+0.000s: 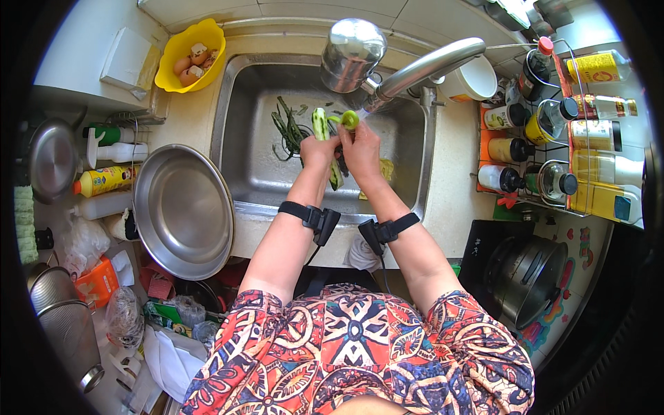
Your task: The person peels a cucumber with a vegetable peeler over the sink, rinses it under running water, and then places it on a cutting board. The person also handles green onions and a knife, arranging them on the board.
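Observation:
My left hand (317,154) is closed around a long, partly peeled cucumber (320,124), which slants over the stainless steel sink (249,181). One end points up past my fingers, the other shows below my wrist. My right hand (363,150) grips a small green peeler (349,120) close to the cucumber's upper end, under the faucet (425,70). Dark green peelings (288,126) lie in the sink left of my hands. A yellow item (386,169), partly hidden by my right wrist, rests at the sink's lower right.
A yellow bowl of eggshells (164,70) stands behind left, a large metal basin (184,207) at the left. A white tub (477,78) sits right of the faucet. Bottles and jars fill a wire rack (563,207) at right; a lidded pot (529,280) is below it.

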The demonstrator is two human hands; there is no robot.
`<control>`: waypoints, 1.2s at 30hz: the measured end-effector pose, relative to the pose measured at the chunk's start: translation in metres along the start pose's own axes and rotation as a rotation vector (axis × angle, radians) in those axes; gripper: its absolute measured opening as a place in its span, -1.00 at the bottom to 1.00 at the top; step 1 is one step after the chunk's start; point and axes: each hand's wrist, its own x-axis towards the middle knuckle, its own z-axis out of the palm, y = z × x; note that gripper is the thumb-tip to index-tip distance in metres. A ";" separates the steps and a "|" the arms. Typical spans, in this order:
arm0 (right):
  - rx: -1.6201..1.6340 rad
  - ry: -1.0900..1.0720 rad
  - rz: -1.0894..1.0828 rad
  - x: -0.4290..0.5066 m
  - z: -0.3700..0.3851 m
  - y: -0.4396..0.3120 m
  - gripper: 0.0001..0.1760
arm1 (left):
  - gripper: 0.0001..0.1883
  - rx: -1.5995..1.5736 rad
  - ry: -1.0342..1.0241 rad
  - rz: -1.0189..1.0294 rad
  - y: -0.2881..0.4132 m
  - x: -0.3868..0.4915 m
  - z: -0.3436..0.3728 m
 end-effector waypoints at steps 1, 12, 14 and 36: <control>0.001 -0.004 0.010 0.000 0.001 0.002 -0.78 | -0.87 -0.010 0.000 -0.001 0.000 0.001 0.001; 0.525 0.041 0.511 0.025 -0.015 0.032 -0.73 | -0.82 -0.116 0.022 -0.052 -0.011 0.001 -0.035; 0.614 -0.002 0.545 0.025 -0.016 0.030 -0.71 | -0.80 -0.080 0.020 -0.051 -0.009 0.001 -0.043; -0.514 0.095 -0.073 0.038 -0.107 0.043 -0.81 | -0.54 -0.299 -0.280 -0.106 0.012 0.010 0.007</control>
